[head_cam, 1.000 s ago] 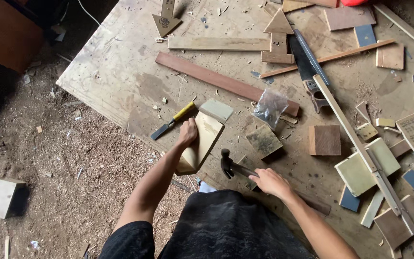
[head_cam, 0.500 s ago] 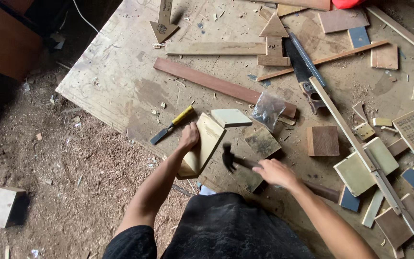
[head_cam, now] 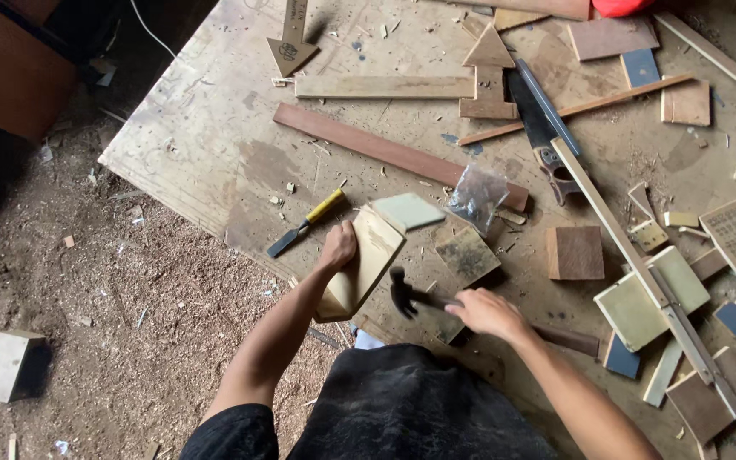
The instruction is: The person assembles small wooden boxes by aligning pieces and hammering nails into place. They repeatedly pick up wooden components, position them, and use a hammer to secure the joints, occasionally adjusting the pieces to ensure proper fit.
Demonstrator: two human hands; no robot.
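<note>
Now the left hand [head_cam: 338,247] grips the pale wooden board [head_cam: 361,268] at the surface [head_cam: 206,145] edge, while just right of the board the right hand [head_cam: 485,311] clasps a hammer [head_cam: 404,291].

A board [head_cam: 215,128] fills the upper centre and right of the frame; on it a chisel [head_cam: 307,223] lies left of a panel [head_cam: 366,264]; a hammer [head_cam: 411,296] lies right of the panel; a saw [head_cam: 543,128] lies upper right; a block [head_cam: 6,365] sits lower left, off the board.

hammer [head_cam: 404,292] head motion-blurred; red object [head_cam: 622,7] cut off by top edge
</note>
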